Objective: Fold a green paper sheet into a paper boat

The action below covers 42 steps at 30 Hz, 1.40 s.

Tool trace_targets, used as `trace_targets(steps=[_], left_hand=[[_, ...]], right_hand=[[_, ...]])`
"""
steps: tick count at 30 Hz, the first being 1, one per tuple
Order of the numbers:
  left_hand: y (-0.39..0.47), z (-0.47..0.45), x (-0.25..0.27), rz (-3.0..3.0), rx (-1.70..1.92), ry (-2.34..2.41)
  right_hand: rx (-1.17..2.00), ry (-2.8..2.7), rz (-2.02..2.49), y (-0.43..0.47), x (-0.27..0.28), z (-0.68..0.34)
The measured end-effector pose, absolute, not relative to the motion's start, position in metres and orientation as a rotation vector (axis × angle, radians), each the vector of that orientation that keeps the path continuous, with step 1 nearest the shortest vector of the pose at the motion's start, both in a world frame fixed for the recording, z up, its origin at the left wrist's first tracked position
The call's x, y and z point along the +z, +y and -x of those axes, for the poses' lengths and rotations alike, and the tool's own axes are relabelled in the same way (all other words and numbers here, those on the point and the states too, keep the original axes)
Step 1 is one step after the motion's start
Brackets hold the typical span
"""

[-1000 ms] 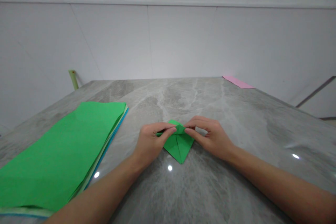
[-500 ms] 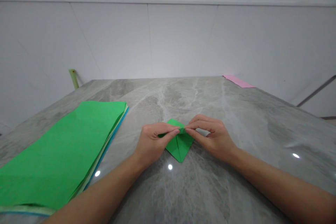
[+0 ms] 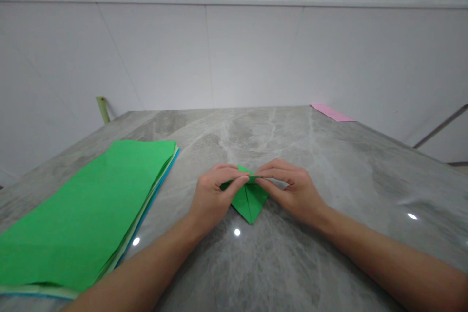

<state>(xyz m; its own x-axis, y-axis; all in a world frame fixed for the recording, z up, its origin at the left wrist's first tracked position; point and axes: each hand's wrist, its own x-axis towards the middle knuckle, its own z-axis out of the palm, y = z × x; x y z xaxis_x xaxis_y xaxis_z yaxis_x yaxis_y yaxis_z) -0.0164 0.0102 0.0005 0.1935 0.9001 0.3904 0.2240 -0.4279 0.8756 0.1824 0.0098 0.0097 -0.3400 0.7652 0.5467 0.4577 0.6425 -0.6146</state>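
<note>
A small folded green paper (image 3: 250, 202), diamond-shaped with a crease down its middle, is between my two hands above the grey marbled table. My left hand (image 3: 217, 195) pinches its raised fold from the left between thumb and fingers. From the right, my right hand (image 3: 290, 183) pinches the same fold, its thumb tip close to the left one. The fingers cover the side corners of the paper. The lower point faces me, and a bit of the top corner shows behind the fingers.
A stack of large green sheets (image 3: 87, 204) with pale and blue sheets under it lies on the left of the table (image 3: 234, 131). A pink paper (image 3: 332, 113) rests at the far right edge. A pale green upright piece (image 3: 103, 109) stands beyond the left edge, before the white wall.
The left fingers have spread further over the paper's top, hiding more of the upper corner. The paper has shifted slightly, and both hands keep pinching the fold.
</note>
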Motion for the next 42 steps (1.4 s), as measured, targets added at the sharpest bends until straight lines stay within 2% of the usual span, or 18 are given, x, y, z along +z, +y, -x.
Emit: trace_targets(steps=[4, 9, 12, 19, 32, 42], left_hand=[[0.015, 0.014, 0.002, -1.18, 1.387, 1.189], [0.013, 0.008, 0.009, -0.628, 1.023, 0.74], [0.01, 0.005, 0.012, -0.52, 1.013, 0.685], [0.009, 0.004, 0.011, -0.488, 1.065, 0.701], [0.009, 0.007, 0.01, -0.538, 1.094, 0.677], [0.004, 0.013, 0.017, -0.695, 1.108, 0.53]], right_hand=[[0.238, -1.87, 0.939, 0.012, 0.013, -0.185], [0.243, -2.019, 0.724, 0.009, 0.019, -0.182], [0.269, -2.158, 0.658, 0.007, 0.016, -0.181], [0.194, -2.362, 0.693, 0.008, 0.009, -0.184], [0.059, -2.258, 0.822, 0.007, 0.015, -0.185], [0.258, -2.084, 0.863, 0.006, 0.016, -0.183]])
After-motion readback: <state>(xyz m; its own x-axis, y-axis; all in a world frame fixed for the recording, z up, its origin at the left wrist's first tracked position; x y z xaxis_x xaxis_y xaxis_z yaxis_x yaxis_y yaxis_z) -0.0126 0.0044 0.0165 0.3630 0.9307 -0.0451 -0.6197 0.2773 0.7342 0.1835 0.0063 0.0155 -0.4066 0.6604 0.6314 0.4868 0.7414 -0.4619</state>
